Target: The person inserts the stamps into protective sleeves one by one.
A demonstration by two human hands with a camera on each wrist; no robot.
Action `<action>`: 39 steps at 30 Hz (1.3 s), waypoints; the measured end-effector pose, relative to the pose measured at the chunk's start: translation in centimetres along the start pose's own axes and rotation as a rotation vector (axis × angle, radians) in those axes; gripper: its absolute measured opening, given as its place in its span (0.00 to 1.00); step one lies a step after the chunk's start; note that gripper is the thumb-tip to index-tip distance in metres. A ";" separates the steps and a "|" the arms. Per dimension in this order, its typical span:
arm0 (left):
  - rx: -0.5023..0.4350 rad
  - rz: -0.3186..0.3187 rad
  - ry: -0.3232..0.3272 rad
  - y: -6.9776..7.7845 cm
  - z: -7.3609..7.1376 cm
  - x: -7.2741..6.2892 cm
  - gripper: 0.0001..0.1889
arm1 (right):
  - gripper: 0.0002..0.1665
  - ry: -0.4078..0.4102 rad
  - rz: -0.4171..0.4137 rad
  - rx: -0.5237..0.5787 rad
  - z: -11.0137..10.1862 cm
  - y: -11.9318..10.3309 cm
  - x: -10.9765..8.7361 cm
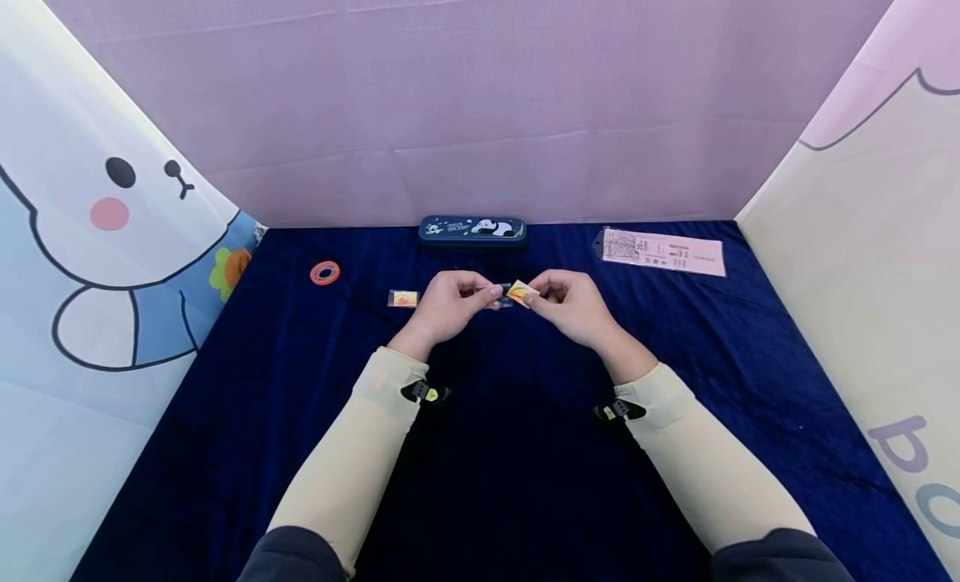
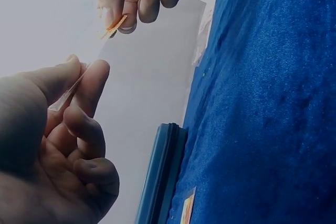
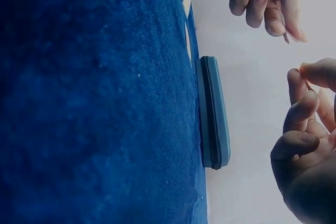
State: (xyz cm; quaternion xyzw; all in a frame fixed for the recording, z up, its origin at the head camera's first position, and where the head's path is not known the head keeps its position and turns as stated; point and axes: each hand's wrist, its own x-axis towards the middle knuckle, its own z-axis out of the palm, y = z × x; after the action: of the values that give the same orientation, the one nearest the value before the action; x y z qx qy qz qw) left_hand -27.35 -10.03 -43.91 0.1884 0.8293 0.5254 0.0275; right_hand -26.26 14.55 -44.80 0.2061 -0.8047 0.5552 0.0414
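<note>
Both hands are raised over the table's middle, fingertips close together. My left hand point(image 1: 456, 305) pinches a small clear plastic wrapper point(image 2: 67, 97) between thumb and index finger. A small yellow and orange piece point(image 1: 522, 293) is pinched between the thumb and index finger of my right hand point(image 1: 573, 307). In the left wrist view this piece shows a zigzag edge, and it looks thin and flat. The other fingers of both hands are bent inward. Just left of my left hand, a small clear packet with a yellow-orange label point(image 1: 403, 298) lies on the cloth.
A dark blue pencil case point(image 1: 472, 232) with a panda print stands at the back by the pink-purple backdrop. An orange ring point(image 1: 325, 273) lies at the left. At the back right is a flat pink pack point(image 1: 667, 253) in clear plastic. Dark blue velvet cloth point(image 1: 525, 482) covers the table.
</note>
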 end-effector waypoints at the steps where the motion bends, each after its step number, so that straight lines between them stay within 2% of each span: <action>1: -0.001 0.001 0.001 0.0 0.0 0.0 0.11 | 0.03 -0.004 -0.004 -0.002 0.0 0.0 0.0; 7: -0.008 0.008 0.009 0.0 0.0 0.0 0.11 | 0.02 -0.008 -0.007 0.011 0.0 0.1 0.0; 15: -0.017 -0.009 -0.013 0.0 0.1 0.0 0.09 | 0.05 0.010 0.014 0.058 0.0 0.3 0.1; 22: 0.023 -0.021 0.023 -0.1 0.0 0.1 0.09 | 0.06 -0.014 0.010 0.068 0.0 0.2 0.1; 27: 0.031 -0.008 0.031 -0.1 0.0 0.1 0.09 | 0.04 -0.022 0.001 0.062 -0.1 -2.1 -0.3; 29: 0.022 -0.004 0.026 -0.1 0.0 0.1 0.09 | 0.03 -0.020 0.001 0.056 -0.2 -3.0 -0.5; 39: -0.083 0.005 -0.011 -0.1 0.2 0.0 0.07 | 0.03 -0.002 0.017 0.012 -0.1 -3.2 -0.6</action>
State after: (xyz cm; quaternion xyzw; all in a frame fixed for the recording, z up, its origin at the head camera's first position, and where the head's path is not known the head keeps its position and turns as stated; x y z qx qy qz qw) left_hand -27.35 -9.92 -44.10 0.1920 0.8061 0.5584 0.0386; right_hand -24.48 13.86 -42.13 0.2002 -0.8030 0.5603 0.0344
